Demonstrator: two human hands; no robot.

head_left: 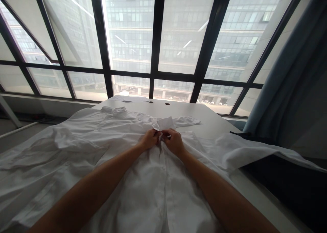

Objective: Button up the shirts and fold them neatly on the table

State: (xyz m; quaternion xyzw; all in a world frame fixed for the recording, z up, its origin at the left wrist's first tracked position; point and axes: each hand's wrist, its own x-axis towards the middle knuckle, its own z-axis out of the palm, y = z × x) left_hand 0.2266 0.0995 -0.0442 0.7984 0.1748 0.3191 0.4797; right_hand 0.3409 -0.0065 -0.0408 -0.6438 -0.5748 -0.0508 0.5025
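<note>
A white button-front garment [138, 181], perhaps a shirt or coat, lies spread over the table with its front opening running toward me. My left hand [150, 139] pinches the cloth at the front edge just below the collar [166, 123]. Close against it, my right hand [173, 141] has its fingers bent onto the opposite front edge. The two hands nearly touch at the top of the opening. Whatever small fastening may sit between the fingertips is hidden. One white sleeve [187, 121] stretches out beyond my right hand.
The white table [217, 124] reaches to a large black-framed window [176, 76]. Two dark round holes [167, 104] pierce its far end, near some white sheets [130, 98]. More white cloth hangs over the right edge beside dark fabric [283, 181]. A blue-grey curtain [283, 76] hangs at right.
</note>
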